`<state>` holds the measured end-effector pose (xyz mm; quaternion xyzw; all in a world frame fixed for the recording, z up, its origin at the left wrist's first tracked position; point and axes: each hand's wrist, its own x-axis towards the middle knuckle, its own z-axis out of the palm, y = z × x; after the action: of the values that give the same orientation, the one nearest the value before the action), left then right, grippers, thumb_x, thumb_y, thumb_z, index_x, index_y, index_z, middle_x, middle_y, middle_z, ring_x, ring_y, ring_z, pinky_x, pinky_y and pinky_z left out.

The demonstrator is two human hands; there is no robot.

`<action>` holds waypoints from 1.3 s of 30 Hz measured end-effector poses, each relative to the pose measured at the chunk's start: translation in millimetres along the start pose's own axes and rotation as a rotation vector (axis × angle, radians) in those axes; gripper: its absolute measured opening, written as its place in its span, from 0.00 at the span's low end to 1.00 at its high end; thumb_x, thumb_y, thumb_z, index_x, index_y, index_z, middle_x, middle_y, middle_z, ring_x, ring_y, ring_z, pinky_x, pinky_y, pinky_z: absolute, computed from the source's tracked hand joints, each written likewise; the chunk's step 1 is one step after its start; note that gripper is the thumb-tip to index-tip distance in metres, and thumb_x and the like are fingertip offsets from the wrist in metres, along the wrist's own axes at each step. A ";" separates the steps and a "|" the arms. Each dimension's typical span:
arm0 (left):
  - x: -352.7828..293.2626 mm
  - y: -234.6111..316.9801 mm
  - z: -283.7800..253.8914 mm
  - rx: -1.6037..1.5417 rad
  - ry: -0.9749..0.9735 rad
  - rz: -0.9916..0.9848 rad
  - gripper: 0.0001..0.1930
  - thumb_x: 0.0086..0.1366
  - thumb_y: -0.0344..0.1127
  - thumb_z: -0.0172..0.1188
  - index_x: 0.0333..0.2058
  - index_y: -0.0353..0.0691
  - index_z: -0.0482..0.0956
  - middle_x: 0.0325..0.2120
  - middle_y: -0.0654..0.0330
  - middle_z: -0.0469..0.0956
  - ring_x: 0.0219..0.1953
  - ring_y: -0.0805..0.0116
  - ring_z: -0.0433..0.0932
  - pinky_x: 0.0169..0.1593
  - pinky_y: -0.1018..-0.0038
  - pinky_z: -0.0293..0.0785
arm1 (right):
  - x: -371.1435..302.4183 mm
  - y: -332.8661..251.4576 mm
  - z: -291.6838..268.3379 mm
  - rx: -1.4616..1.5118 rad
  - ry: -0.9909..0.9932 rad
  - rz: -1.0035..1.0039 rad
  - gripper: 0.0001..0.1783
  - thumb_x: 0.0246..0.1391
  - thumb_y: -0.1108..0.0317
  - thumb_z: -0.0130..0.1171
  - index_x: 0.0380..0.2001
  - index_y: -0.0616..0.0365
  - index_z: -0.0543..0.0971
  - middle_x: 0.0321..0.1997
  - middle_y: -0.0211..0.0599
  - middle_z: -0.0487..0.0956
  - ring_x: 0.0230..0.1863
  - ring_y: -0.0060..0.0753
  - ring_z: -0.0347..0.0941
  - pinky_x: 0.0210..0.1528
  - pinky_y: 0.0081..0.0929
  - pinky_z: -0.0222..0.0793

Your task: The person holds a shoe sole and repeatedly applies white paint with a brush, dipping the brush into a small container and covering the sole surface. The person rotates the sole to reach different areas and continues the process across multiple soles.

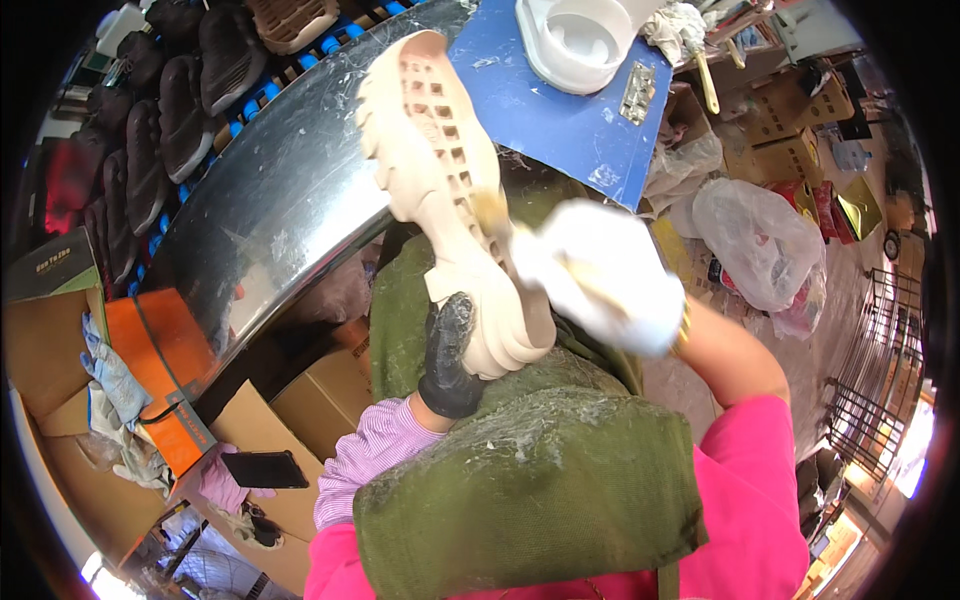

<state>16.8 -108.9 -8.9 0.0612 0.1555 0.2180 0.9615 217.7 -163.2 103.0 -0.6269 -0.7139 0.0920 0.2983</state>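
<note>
A beige shoe sole with a grid of square holes along its inside stands tilted in front of me, its far end over the metal table edge. My left hand, in a black glove, is closed around its near end. My right hand, in a white glove and blurred by motion, grips a brush. The brush's yellowish bristles touch or hover at the inner side of the sole; which one, I cannot tell. My right fingers are partly smeared.
A shiny metal conveyor table curves along the left, with dark shoes on a rack behind. On the blue board stand a white plastic container and a small metal piece. An orange box and phone lie lower left.
</note>
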 end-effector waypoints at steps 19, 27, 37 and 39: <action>1.9 41.8 48.0 -0.215 -0.084 0.011 0.29 0.72 0.57 0.43 0.63 0.44 0.62 0.59 0.55 0.68 0.59 0.56 0.69 0.63 0.56 0.66 | 106.2 72.3 5.6 -0.261 0.468 -0.083 0.05 0.56 0.66 0.62 0.33 0.52 0.83 0.32 0.32 0.82 0.30 0.28 0.78 0.35 0.24 0.74; 2.1 51.7 54.5 -0.273 0.016 0.074 0.27 0.72 0.50 0.44 0.60 0.36 0.64 0.54 0.48 0.72 0.53 0.54 0.75 0.57 0.59 0.74 | 130.3 95.3 3.2 -0.118 0.364 -0.065 0.10 0.56 0.60 0.60 0.38 0.48 0.83 0.37 0.31 0.82 0.41 0.33 0.78 0.44 0.28 0.74; -6.2 56.3 36.2 -0.208 0.092 0.101 0.26 0.72 0.49 0.44 0.60 0.35 0.64 0.53 0.46 0.73 0.52 0.54 0.76 0.57 0.59 0.75 | 140.6 59.2 -1.8 0.071 0.180 -0.006 0.11 0.57 0.61 0.62 0.37 0.55 0.83 0.32 0.37 0.82 0.36 0.28 0.78 0.42 0.22 0.74; -5.5 56.0 33.5 -0.228 0.024 0.081 0.27 0.72 0.48 0.45 0.60 0.34 0.64 0.53 0.46 0.72 0.52 0.54 0.76 0.56 0.59 0.75 | 134.2 68.4 16.3 -0.041 0.002 -0.006 0.10 0.58 0.56 0.56 0.33 0.46 0.82 0.32 0.35 0.82 0.37 0.37 0.78 0.42 0.32 0.74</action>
<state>0.6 -62.7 34.5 -0.0449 0.1385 0.2736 0.9508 261.5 -18.2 97.0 -0.6307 -0.7173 0.0755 0.2863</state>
